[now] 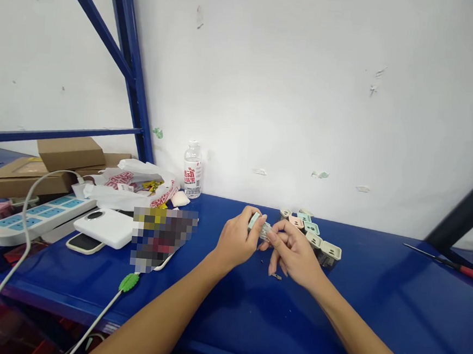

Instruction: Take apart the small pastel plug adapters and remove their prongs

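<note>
My left hand [237,238] grips a small pale-green plastic casing [254,221], which joins a clear plastic part [264,231]. My right hand [294,253] pinches the clear part from the other side with its fingertips. Just right of my right hand lies a loose heap of small pastel plug-like casings [312,232] in green, pink and cream. Below my hands, a small dark metal piece [275,276] lies on the blue shelf top [373,313], apart from both hands. The pale-green casing's inner side is hidden by my fingers.
To the left are a white power strip [32,220], a white power bank [103,227], a pixelated object [161,239], a water bottle [192,169], plastic bags [132,182] and cardboard boxes [70,156]. A red-handled screwdriver [454,266] lies at the right. A white wall stands behind.
</note>
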Demonstrator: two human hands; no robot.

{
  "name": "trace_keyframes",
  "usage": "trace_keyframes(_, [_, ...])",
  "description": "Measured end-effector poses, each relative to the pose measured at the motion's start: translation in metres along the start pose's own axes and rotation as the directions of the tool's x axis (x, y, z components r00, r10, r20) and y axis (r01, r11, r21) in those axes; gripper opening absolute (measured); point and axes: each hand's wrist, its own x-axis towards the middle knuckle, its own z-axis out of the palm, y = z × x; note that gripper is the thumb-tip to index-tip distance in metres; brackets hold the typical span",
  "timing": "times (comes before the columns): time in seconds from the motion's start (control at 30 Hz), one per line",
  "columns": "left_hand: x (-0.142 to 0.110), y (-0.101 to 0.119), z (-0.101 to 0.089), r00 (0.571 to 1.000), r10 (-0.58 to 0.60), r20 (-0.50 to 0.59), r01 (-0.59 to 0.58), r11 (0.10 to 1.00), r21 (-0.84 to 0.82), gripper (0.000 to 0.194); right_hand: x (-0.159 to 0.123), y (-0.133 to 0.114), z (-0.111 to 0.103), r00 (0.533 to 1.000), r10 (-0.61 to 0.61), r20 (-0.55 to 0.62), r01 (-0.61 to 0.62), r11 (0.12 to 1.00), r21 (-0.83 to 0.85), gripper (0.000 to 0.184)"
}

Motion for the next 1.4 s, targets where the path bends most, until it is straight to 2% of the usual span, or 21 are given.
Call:
trace_keyframes(0.13, [-0.001, -0.002, -0.001, 0.999, 0.041, -0.027, -0.039, 0.998, 0.057, 0.027, -0.002, 0.001, 0.001, 1.000, -0.017, -0.004, 0.017, 1.000, -0.025, 0.036])
trace_keyframes(0.27, [0.000, -0.004, -0.001, 0.990, 0.137, -0.032, -0.133, 0.985, 0.106, 0.025, -0.002, 0.001, -0.002, 1.000, -0.023, 0.004, 0.023, 0.998, -0.061, 0.035])
trace_keyframes(0.43, [-0.001, -0.007, -0.001, 0.978, 0.209, 0.012, -0.209, 0.971, 0.114, 0.024, -0.004, -0.001, -0.005, 0.998, -0.011, 0.061, 0.019, 0.992, -0.128, 0.032])
trace_keyframes(0.5, [-0.002, -0.007, -0.002, 0.980, 0.197, 0.032, -0.199, 0.976, 0.093, 0.026, -0.005, -0.002, -0.004, 0.999, -0.021, 0.046, 0.027, 0.988, -0.151, 0.032])
trace_keyframes(0.63, [-0.005, -0.002, 0.000, 0.985, 0.161, 0.066, -0.164, 0.986, 0.040, 0.035, -0.004, 0.002, -0.005, 0.997, -0.053, -0.061, 0.039, 0.979, -0.202, 0.032])
trace_keyframes(0.73, [-0.006, 0.000, 0.003, 0.985, 0.093, 0.145, -0.099, 0.994, 0.037, 0.043, -0.001, 0.005, -0.009, 0.993, -0.047, -0.105, 0.025, 0.979, -0.201, 0.034])
trace_keyframes(0.83, [-0.004, -0.001, 0.003, 0.969, 0.047, 0.242, -0.049, 0.999, 0.004, 0.053, 0.001, 0.003, -0.015, 0.995, -0.028, -0.097, 0.011, 0.986, -0.166, 0.037])
trace_keyframes(1.07, [-0.001, -0.004, -0.003, 0.951, 0.071, 0.301, -0.032, 0.991, -0.133, 0.057, 0.001, -0.001, -0.018, 0.999, 0.037, -0.026, -0.039, 0.997, -0.061, 0.041])
trace_keyframes(1.4, [-0.003, -0.004, -0.001, 0.933, 0.095, 0.346, -0.078, 0.995, -0.060, 0.056, 0.003, 0.002, -0.019, 0.996, 0.085, -0.042, -0.087, 0.995, -0.047, 0.043])
